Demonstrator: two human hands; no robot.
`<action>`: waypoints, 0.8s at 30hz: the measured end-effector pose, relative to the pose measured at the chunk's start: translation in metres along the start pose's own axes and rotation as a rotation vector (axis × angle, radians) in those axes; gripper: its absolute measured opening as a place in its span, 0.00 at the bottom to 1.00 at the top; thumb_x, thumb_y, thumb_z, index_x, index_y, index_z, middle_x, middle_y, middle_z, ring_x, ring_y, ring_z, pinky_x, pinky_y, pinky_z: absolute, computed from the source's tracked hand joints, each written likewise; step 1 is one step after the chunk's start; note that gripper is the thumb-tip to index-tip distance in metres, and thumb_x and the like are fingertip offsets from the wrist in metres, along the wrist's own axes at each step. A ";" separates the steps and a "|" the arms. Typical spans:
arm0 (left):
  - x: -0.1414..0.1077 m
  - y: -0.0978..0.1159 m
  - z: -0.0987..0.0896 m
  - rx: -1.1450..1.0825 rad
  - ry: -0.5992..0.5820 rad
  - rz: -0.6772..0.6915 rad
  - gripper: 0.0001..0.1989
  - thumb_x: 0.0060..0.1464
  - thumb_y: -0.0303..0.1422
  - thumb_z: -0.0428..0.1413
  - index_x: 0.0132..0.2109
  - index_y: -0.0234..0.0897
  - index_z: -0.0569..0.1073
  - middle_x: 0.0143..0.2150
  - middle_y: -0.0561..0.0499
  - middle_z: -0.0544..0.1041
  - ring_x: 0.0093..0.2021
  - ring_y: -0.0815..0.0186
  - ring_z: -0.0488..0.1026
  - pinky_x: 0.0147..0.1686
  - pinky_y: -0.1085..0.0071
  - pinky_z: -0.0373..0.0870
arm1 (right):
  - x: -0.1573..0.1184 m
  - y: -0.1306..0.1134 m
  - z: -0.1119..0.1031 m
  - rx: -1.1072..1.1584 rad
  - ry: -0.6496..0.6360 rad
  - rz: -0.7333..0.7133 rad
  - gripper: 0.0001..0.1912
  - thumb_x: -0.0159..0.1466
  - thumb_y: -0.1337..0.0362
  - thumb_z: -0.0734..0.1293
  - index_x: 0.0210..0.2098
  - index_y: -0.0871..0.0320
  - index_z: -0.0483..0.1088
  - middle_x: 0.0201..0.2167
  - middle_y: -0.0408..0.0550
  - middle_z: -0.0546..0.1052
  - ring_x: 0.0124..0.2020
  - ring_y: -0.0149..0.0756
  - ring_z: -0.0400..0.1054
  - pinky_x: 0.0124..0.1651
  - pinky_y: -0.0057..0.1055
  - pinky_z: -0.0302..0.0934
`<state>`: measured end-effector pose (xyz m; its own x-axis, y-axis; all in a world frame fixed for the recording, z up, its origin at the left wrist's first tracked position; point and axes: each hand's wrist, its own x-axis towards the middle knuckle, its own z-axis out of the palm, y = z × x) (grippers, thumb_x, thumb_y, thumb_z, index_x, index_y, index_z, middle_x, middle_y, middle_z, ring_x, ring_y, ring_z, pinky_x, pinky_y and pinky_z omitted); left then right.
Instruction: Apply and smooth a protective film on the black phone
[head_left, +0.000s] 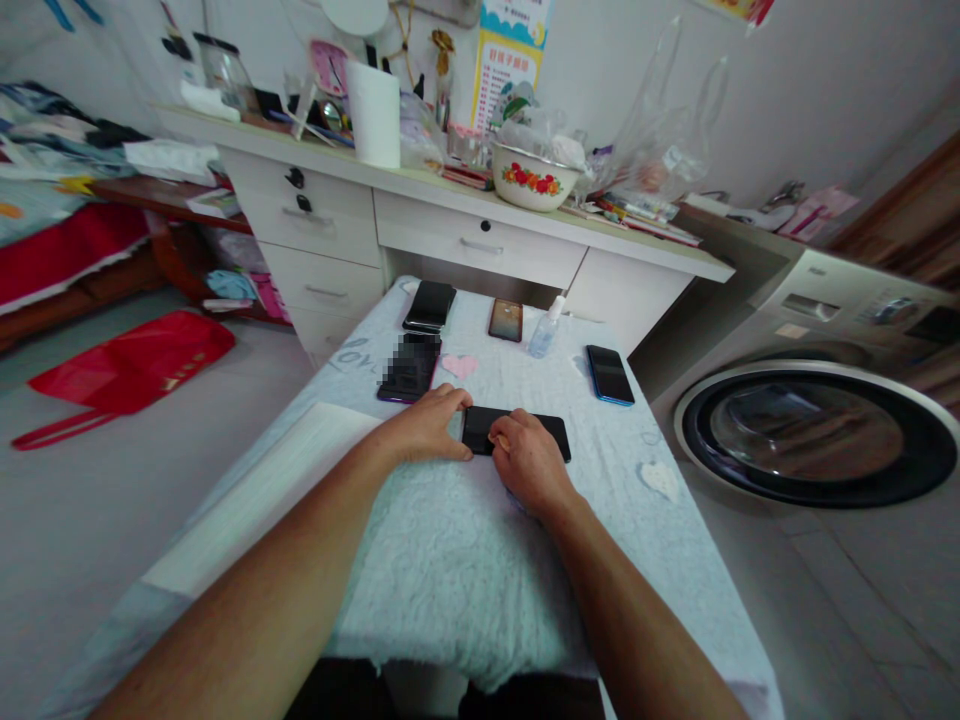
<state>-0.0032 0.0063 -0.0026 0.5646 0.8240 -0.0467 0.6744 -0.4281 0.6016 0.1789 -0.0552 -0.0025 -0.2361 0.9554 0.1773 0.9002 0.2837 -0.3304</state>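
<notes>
A black smartphone (477, 428) lies flat and crosswise on the cloth-covered table. My left hand (429, 428) grips its left end, thumb at the near edge and fingers at the far edge. Over the middle of the screen, my right hand (531, 462) is closed with bent fingers pressed down. A small tan-orange bit shows at its fingertips; what it is stays mostly hidden. Beyond my left hand lie a dark phone with a purple edge (420, 375) and a black phone-like item (430, 306). A brownish phone (506, 320) lies near a clear spray bottle (547, 328); a blue-edged phone (610, 374) is at right.
The table (450, 570) has a pale blue cloth with a folded white strip (262, 500) on its left. Behind stands a white desk (420, 215) bearing a flowered bowl (534, 178) and a paper roll (375, 115). A washing machine (795, 340) is at right, a red bag (142, 360) on the floor.
</notes>
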 end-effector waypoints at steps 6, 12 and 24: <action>0.000 -0.001 0.001 0.007 0.011 0.000 0.31 0.35 0.39 0.62 0.49 0.37 0.67 0.49 0.46 0.67 0.51 0.55 0.68 0.50 0.63 0.66 | 0.000 0.002 0.002 0.027 0.000 -0.026 0.10 0.61 0.73 0.60 0.36 0.59 0.72 0.36 0.49 0.71 0.40 0.34 0.65 0.45 0.28 0.57; 0.000 0.000 0.000 0.008 0.009 0.002 0.30 0.35 0.39 0.62 0.49 0.38 0.66 0.50 0.46 0.67 0.51 0.55 0.68 0.51 0.63 0.65 | 0.000 -0.001 0.000 0.066 -0.028 -0.062 0.11 0.61 0.74 0.60 0.37 0.59 0.73 0.36 0.49 0.70 0.39 0.34 0.64 0.43 0.28 0.57; 0.001 -0.003 0.002 -0.002 0.011 0.007 0.29 0.36 0.39 0.62 0.48 0.39 0.66 0.49 0.47 0.67 0.51 0.56 0.67 0.50 0.63 0.65 | 0.000 0.002 -0.001 0.019 -0.004 0.003 0.10 0.60 0.73 0.60 0.35 0.59 0.72 0.35 0.49 0.71 0.40 0.35 0.64 0.44 0.28 0.56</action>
<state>-0.0038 0.0075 -0.0063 0.5640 0.8250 -0.0343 0.6697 -0.4327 0.6035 0.1810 -0.0550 -0.0024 -0.2350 0.9566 0.1724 0.8938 0.2824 -0.3483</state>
